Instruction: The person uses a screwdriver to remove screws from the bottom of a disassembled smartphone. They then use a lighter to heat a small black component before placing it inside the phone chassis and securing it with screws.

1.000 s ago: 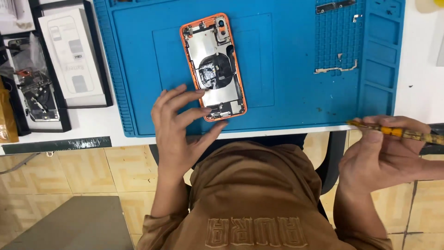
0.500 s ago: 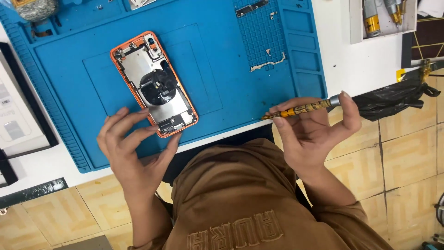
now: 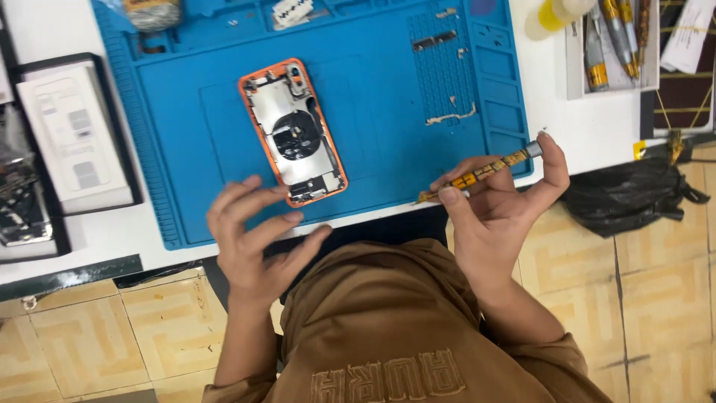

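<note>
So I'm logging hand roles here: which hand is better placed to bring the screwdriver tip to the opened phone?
Probably right. The right hand already grips the yellow screwdriver, tip pointing toward the opened phone. The left hand is empty, fingers spread by the phone's lower end.

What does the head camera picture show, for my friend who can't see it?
The right hand holds a small yellow screwdriver, while the open left hand hovers near an opened orange phone lying on a blue work mat on a white table.
</note>
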